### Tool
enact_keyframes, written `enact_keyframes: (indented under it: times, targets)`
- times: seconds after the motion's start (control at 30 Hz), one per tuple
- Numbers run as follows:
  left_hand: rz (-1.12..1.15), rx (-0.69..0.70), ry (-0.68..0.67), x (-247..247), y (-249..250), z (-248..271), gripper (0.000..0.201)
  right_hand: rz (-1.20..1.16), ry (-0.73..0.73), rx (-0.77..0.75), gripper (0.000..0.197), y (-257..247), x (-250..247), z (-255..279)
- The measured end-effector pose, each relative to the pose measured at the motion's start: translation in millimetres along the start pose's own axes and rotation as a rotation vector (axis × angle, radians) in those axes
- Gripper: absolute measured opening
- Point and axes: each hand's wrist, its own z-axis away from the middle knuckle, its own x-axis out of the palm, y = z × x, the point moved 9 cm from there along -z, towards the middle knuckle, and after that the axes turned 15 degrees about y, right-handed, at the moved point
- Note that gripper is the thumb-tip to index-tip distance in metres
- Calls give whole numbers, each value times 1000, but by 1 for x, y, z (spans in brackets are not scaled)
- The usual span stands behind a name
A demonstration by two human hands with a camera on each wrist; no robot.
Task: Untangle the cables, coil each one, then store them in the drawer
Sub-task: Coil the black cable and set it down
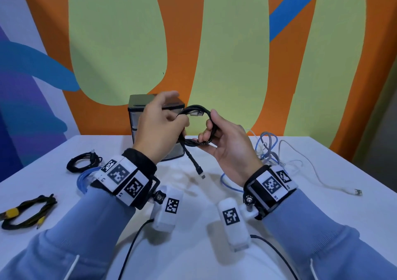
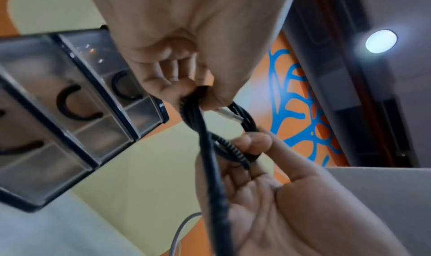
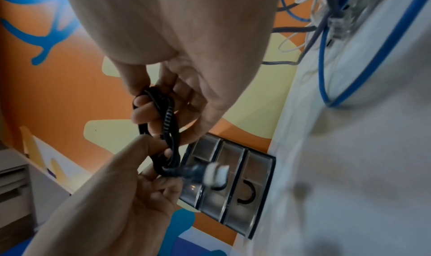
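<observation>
Above the table I hold a black braided USB cable (image 1: 196, 110) wound into a small coil. My left hand (image 1: 163, 127) pinches the coil's left side near its silver plug (image 2: 229, 115). My right hand (image 1: 217, 138) grips the coil's right side, fingers curled through the loop (image 3: 168, 119). One loose end (image 1: 194, 165) hangs down toward the table with a small connector. Behind the hands stands the small drawer unit (image 1: 137, 116), its translucent drawers with black handles (image 2: 74, 103) shut.
A tangle of blue, grey and white cables (image 1: 268, 150) lies at the right, a white lead (image 1: 335, 185) trailing off. Coiled black (image 1: 82, 162), blue (image 1: 84, 178) and black-yellow (image 1: 28, 212) cables lie at the left on the white table (image 1: 322, 226).
</observation>
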Motion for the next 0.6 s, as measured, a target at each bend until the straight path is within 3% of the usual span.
enact_keyframes:
  times: [0.13, 0.2, 0.27, 0.4, 0.53, 0.6]
  targets:
    - [-138, -4, 53, -4, -4, 2, 20, 24, -30, -55, 31, 0, 5, 5]
    - [-171, 59, 87, -7, 2, 3, 20, 18, -21, -71, 31, -1, 5, 5]
    - [-50, 81, 104, -8, 6, -1, 22, -27, 9, -49, 30, -1, -1, 1]
    - [291, 20, -10, -1, 11, -2, 31, -136, 41, 81, 23, 7, -8, -5]
    - [268, 87, -97, 5, 16, 1, 11, -145, 26, 77, 37, -2, -13, -8]
    - [266, 92, -138, 7, 17, 3, 12, -130, 10, 79, 33, -8, -14, -9]
